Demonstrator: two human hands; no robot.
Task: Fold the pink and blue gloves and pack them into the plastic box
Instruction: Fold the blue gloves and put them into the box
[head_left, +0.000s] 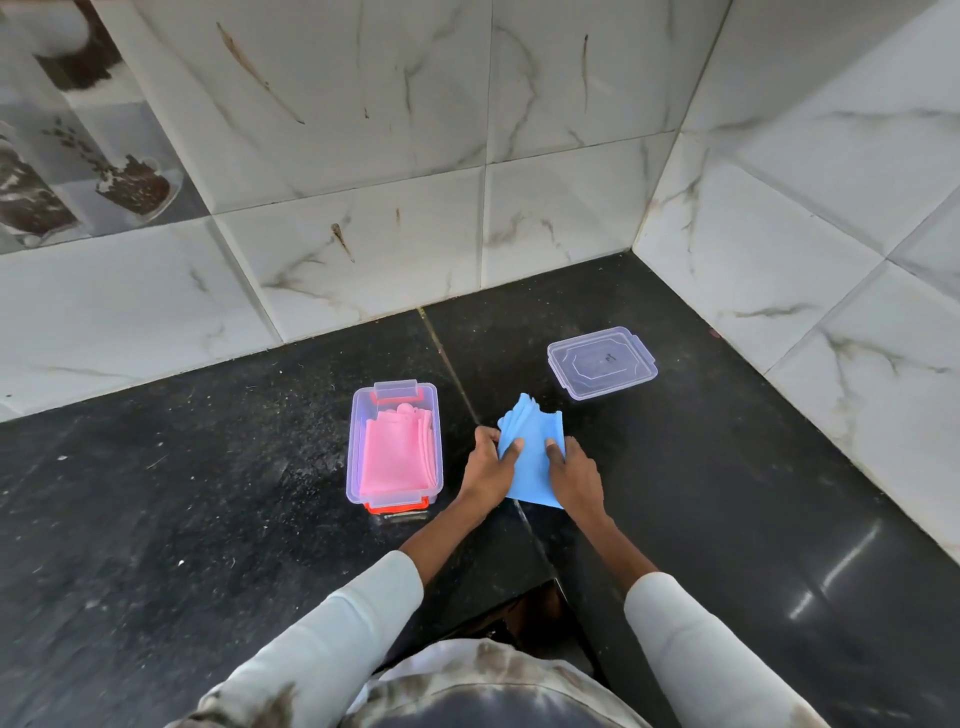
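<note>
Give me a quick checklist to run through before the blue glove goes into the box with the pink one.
1. Box open: ok. The plastic box has no lid on it.
2. Lid out of the way: ok. The clear lid lies apart on the black counter, to the right and farther back.
3. Pink glove packed: ok. The pink glove lies folded flat inside the box.
4. Blue glove held: ok. The left hand and right hand both grip the blue glove.
5. Blue glove fully folded: not ok. Its finger ends fan out loose at the far end.
6. Room above the pink glove: cannot tell.
</note>
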